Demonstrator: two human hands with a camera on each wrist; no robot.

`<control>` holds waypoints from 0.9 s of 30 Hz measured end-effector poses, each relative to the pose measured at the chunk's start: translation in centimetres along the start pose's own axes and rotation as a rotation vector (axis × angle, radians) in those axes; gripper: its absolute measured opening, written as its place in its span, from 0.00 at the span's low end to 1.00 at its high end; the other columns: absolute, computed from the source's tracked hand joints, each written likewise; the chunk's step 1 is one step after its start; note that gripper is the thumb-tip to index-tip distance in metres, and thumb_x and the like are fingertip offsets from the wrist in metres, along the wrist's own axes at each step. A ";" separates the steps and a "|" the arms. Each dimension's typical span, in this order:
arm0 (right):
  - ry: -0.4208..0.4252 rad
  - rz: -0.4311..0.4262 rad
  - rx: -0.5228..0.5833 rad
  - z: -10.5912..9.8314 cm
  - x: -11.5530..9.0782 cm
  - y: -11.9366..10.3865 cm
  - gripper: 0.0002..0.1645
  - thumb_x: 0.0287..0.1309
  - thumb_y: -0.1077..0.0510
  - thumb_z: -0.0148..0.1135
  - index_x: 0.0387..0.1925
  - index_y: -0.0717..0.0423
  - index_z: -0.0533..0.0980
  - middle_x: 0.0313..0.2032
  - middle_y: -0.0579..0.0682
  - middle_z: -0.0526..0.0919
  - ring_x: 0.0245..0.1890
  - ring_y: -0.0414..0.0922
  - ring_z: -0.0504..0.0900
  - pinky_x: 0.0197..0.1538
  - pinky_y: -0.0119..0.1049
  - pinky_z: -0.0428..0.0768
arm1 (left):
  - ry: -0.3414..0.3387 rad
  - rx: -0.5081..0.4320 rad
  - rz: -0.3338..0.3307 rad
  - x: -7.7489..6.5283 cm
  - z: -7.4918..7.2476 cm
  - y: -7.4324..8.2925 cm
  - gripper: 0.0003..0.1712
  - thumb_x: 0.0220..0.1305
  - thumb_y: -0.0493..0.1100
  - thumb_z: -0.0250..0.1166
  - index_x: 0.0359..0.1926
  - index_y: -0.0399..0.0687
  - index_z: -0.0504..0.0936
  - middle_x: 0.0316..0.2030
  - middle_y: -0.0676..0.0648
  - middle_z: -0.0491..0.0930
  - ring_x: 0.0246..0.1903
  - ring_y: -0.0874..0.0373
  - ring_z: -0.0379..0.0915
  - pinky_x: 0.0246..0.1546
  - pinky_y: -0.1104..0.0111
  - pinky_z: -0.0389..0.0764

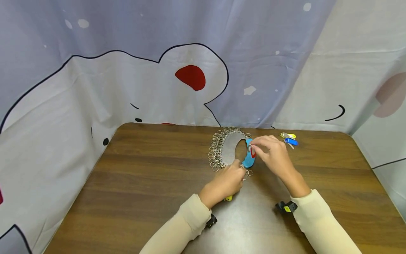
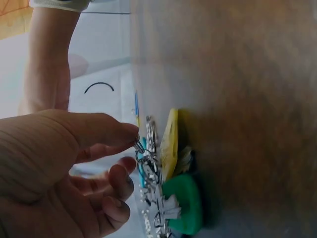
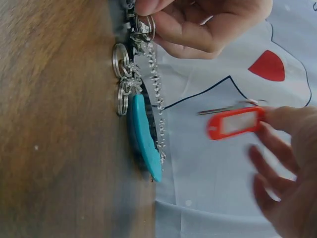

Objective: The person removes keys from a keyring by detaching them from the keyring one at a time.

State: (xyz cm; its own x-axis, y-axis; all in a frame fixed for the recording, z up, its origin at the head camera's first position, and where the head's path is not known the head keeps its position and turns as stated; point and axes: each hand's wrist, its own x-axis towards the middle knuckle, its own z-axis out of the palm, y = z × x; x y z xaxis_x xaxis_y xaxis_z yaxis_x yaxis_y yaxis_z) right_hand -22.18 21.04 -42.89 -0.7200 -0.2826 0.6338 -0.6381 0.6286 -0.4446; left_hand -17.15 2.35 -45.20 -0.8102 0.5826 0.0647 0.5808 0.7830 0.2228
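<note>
A crescent-shaped silver plate (image 1: 227,148) lies on the table, its curved edge fringed with small chains and split rings (image 1: 212,155). A turquoise handle (image 1: 249,161) spans its open side. My left hand (image 1: 223,181) pinches one of the split rings (image 3: 150,27) between thumb and index finger at the near end of the plate. Above the handle, my right hand (image 1: 274,153) pinches a red key tag (image 3: 235,123) with a key (image 3: 213,111) hanging from it. In the left wrist view, a yellow key tag (image 2: 170,144) and a green key tag (image 2: 184,203) lie beneath the left hand.
Right of the plate, near the table's back edge, are a yellow key tag (image 1: 288,135) and a blue key tag (image 1: 291,141), each with a key. A printed curtain (image 1: 142,88) hangs behind the wooden table (image 1: 152,155).
</note>
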 end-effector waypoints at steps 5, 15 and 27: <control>0.201 -0.049 0.018 0.1 0.5 -0.1 0.05 0.48 0.66 0.72 0.30 0.57 0.86 0.32 0.51 0.86 0.34 0.47 0.76 0.35 0.39 0.71 | -0.009 0.052 -0.009 -0.1 0.4 0.3 0.03 0.61 0.40 0.63 0.32 0.48 0.83 0.41 0.44 0.74 0.27 0.53 0.78 0.22 0.64 0.80; 0.240 0.010 -0.030 -1.4 1.1 0.7 0.04 0.56 0.65 0.67 0.34 0.57 0.84 0.26 0.51 0.85 0.24 0.39 0.74 0.26 0.33 0.69 | 0.091 0.151 0.063 -0.3 0.9 0.3 0.09 0.64 0.42 0.61 0.29 0.52 0.86 0.35 0.46 0.81 0.28 0.52 0.81 0.24 0.61 0.82; 0.223 0.221 -0.078 -3.8 0.2 6.0 0.06 0.58 0.59 0.66 0.32 0.59 0.84 0.29 0.55 0.88 0.23 0.37 0.75 0.26 0.17 0.67 | 0.070 0.025 0.069 -0.1 0.1 -0.5 0.10 0.51 0.38 0.68 0.17 0.56 0.82 0.24 0.55 0.77 0.27 0.59 0.78 0.26 0.65 0.81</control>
State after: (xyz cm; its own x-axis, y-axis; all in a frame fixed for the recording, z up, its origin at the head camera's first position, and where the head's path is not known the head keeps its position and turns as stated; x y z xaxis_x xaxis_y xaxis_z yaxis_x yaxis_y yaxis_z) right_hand -25.11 27.48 -43.05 -0.7557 0.0278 0.6543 -0.4438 0.7129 -0.5429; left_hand -17.38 1.92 -45.45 -0.7711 0.6196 0.1469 0.6367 0.7471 0.1909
